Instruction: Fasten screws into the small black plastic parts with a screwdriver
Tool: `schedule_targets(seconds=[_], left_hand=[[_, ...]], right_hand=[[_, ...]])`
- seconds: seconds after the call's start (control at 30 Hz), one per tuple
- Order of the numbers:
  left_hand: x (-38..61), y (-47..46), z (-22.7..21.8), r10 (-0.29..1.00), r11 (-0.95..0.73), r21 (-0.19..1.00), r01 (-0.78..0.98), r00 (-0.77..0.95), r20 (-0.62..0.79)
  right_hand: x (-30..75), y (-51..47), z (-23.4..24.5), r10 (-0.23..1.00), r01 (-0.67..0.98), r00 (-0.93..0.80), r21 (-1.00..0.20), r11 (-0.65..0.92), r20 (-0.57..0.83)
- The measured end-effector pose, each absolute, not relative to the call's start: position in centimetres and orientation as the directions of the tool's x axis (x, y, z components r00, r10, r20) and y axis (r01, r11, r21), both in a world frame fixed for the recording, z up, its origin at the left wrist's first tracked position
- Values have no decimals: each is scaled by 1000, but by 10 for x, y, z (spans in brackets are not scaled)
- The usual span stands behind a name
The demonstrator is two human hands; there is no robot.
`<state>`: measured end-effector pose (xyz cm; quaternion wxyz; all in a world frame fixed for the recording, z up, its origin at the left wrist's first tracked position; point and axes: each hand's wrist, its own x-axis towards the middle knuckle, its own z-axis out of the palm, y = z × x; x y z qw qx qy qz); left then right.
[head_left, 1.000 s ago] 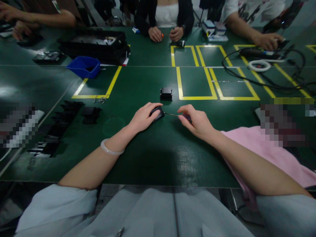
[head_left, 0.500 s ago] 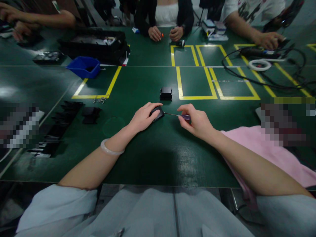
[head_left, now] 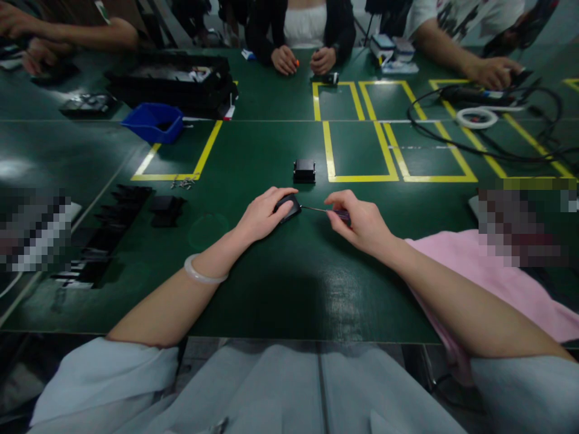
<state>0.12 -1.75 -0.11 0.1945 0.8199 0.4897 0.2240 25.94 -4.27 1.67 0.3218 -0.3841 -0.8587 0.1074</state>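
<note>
My left hand (head_left: 266,212) is closed around a small black box-like part (head_left: 292,209) on the green table, thumb on its near side. Between the fingers and thumb of my right hand (head_left: 359,220) is the dark handle of a screwdriver (head_left: 342,215). Its thin shaft points left, and the tip meets the right end of the black part. What the tip touches is too small to make out. Just beyond my hands sits another black part (head_left: 304,171), with small metal bits at its sides.
Loose screws (head_left: 184,181) lie near a blue bin (head_left: 156,122). Black parts (head_left: 108,232) line the left side, and a black tray (head_left: 172,81) stands behind. A pink cloth (head_left: 479,271) lies under my right forearm. Cables (head_left: 488,144) coil at right. Other people's hands (head_left: 284,61) are across the table.
The screwdriver handle looks slightly turned in my right hand's fingers. Both hands and the black part keep their places.
</note>
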Motion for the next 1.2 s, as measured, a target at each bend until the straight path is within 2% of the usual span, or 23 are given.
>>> schedule_targets(seconds=[1.2], left_hand=[[1,-18,0,894,-436,540,720,416,167]], right_hand=[[261,-40,13,725,588,-495,-429,685,479]])
